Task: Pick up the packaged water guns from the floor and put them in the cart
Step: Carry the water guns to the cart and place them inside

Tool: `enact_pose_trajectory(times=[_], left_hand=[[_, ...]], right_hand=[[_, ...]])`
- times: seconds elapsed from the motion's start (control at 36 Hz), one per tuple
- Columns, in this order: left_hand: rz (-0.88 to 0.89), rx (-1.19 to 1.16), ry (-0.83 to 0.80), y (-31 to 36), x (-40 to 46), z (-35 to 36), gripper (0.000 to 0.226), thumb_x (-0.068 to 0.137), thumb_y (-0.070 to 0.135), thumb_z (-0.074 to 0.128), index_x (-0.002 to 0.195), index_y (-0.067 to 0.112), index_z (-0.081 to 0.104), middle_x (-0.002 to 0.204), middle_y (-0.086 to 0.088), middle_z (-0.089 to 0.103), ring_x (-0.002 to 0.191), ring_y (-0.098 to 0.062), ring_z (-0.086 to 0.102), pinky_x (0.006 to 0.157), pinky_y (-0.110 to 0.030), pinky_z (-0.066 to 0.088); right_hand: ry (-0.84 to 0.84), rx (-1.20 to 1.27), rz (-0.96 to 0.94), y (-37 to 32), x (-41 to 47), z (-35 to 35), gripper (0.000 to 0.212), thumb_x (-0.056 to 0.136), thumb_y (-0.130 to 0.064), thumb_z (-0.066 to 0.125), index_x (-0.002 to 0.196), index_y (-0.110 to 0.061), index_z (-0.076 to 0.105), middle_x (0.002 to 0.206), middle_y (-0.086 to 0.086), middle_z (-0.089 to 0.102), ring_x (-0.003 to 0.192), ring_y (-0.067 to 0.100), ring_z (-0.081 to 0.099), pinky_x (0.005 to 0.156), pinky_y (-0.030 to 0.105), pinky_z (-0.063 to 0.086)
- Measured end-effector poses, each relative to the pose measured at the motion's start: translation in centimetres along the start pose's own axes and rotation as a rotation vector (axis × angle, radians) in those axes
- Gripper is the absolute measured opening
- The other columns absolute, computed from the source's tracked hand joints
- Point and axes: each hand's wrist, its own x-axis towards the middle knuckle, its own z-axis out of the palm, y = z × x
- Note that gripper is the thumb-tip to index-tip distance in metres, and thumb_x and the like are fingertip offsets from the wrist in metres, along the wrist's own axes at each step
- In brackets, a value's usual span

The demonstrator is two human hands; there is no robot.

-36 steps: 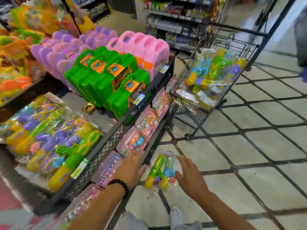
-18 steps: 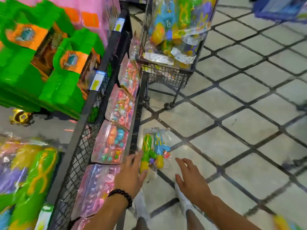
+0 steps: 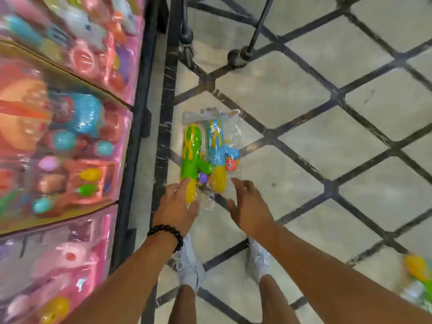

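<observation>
A clear plastic pack of two water guns (image 3: 209, 155), one green and yellow, one blue and yellow, lies flat on the tiled floor beside the shelf base. My left hand (image 3: 175, 208) is open at the pack's near end, its fingertips touching the green gun's yellow tip. My right hand (image 3: 249, 206) is open too, hovering just right of the pack's near edge, fingers spread. Only the cart's legs and wheels (image 3: 238, 54) show at the top. Another water gun pack (image 3: 418, 277) is blurred at the right edge.
A black wire display rack (image 3: 138, 118) with pink boxed toy sets (image 3: 70, 148) fills the left side. My two feet in light shoes (image 3: 190, 265) stand just behind the pack. Beige floor tiles with dark diagonal lines (image 3: 327, 141) spread to the right.
My head has dropped much lower and the view has closed in on the floor pack. Both hands have reached down to the pack's near end; the cart basket has left the view.
</observation>
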Motion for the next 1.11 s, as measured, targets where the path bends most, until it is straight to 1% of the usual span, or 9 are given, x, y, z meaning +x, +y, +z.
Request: enact_pose_trajectory(times=[0.08, 0.22, 0.36, 0.47, 0.53, 0.58, 0.78, 0.94, 1.11], left_hand=[[-0.030, -0.007, 0.008, -2.1, 3.4, 4.1, 0.064, 0.092, 0.034, 0.067, 0.147, 0.038, 0.036, 0.143, 0.002, 0.037, 0.119, -0.027, 0.056, 0.095, -0.044, 0.052], [-0.078, 0.001, 0.056, -5.8, 9.1, 10.2, 0.069, 0.092, 0.037, 0.067, 0.151, 0.039, 0.031, 0.150, 0.001, 0.032, 0.123, -0.032, 0.050, 0.099, -0.047, 0.050], [-0.133, 0.040, 0.066, -8.9, 13.8, 15.1, 0.074, 0.093, 0.040, 0.064, 0.155, 0.040, 0.024, 0.157, -0.001, 0.025, 0.133, -0.036, 0.039, 0.105, -0.051, 0.044], [-0.152, 0.050, 0.065, -10.9, 16.3, 17.9, 0.079, 0.093, 0.043, 0.062, 0.156, 0.044, 0.015, 0.164, 0.001, 0.014, 0.142, -0.035, 0.029, 0.107, -0.057, 0.040], [-0.154, 0.034, 0.067, -11.5, 17.3, 18.8, 0.083, 0.092, 0.045, 0.063, 0.155, 0.049, 0.009, 0.165, 0.005, 0.011, 0.141, -0.036, 0.032, 0.105, -0.062, 0.042], [-0.137, 0.010, 0.086, -12.0, 18.0, 19.6, 0.088, 0.091, 0.044, 0.065, 0.153, 0.054, 0.004, 0.165, 0.005, 0.010, 0.138, -0.039, 0.038, 0.102, -0.065, 0.043], [-0.056, -0.158, 0.170, -13.7, 19.4, 21.1, 0.097, 0.089, 0.040, 0.073, 0.154, 0.055, 0.003, 0.165, 0.007, 0.011, 0.145, -0.027, 0.036, 0.103, -0.051, 0.043], [-0.014, -0.197, 0.178, -13.8, 19.8, 20.7, 0.100, 0.089, 0.034, 0.074, 0.155, 0.053, 0.002, 0.157, 0.006, 0.021, 0.131, -0.023, 0.047, 0.091, -0.035, 0.044], [-0.029, -0.248, 0.230, -12.4, 17.8, 18.9, 0.099, 0.088, 0.029, 0.073, 0.156, 0.052, 0.005, 0.157, 0.008, 0.023, 0.130, -0.019, 0.046, 0.093, -0.033, 0.042]], right_hand=[[-0.049, 0.008, 0.041, 2.8, 4.1, 3.3, 0.064, 0.102, -0.040, 0.049, 0.158, -0.022, 0.024, 0.150, 0.013, 0.038, 0.125, 0.039, 0.049, 0.104, 0.048, 0.046], [-0.083, 0.020, 0.041, 6.6, 10.4, 9.0, 0.063, 0.098, -0.047, 0.054, 0.152, -0.026, 0.030, 0.141, 0.011, 0.047, 0.116, 0.035, 0.052, 0.093, 0.046, 0.051], [-0.059, -0.027, 0.026, 8.0, 16.0, 13.0, 0.067, 0.092, -0.031, 0.062, 0.150, -0.022, 0.029, 0.140, 0.014, 0.045, 0.117, 0.041, 0.051, 0.088, 0.050, 0.052], [-0.016, -0.061, 0.011, 8.6, 19.6, 15.9, 0.088, 0.085, -0.026, 0.069, 0.157, -0.025, 0.017, 0.157, 0.013, 0.028, 0.121, 0.046, 0.047, 0.091, 0.054, 0.052], [0.004, -0.054, 0.004, 8.8, 21.1, 17.2, 0.099, 0.086, -0.032, 0.072, 0.160, -0.028, 0.007, 0.165, 0.011, 0.015, 0.129, 0.047, 0.041, 0.096, 0.056, 0.050], [0.052, -0.020, 0.008, 8.8, 22.3, 18.4, 0.094, 0.093, -0.043, 0.064, 0.161, -0.032, 0.000, 0.168, 0.009, 0.007, 0.138, 0.046, 0.035, 0.099, 0.059, 0.048], [0.206, -0.007, 0.050, 8.1, 24.0, 21.5, 0.099, 0.095, -0.059, 0.057, 0.157, -0.039, -0.017, 0.170, 0.004, -0.005, 0.146, 0.047, 0.023, 0.097, 0.065, 0.048], [0.285, 0.029, 0.085, 7.7, 24.9, 22.9, 0.094, 0.097, -0.055, 0.058, 0.158, -0.041, -0.012, 0.169, 0.003, -0.005, 0.148, 0.048, 0.016, 0.090, 0.069, 0.051], [0.252, 0.161, 0.112, 6.8, 24.6, 20.9, 0.091, 0.096, -0.049, 0.056, 0.156, -0.048, -0.012, 0.168, 0.001, -0.005, 0.137, 0.050, 0.032, 0.091, 0.065, 0.050]])
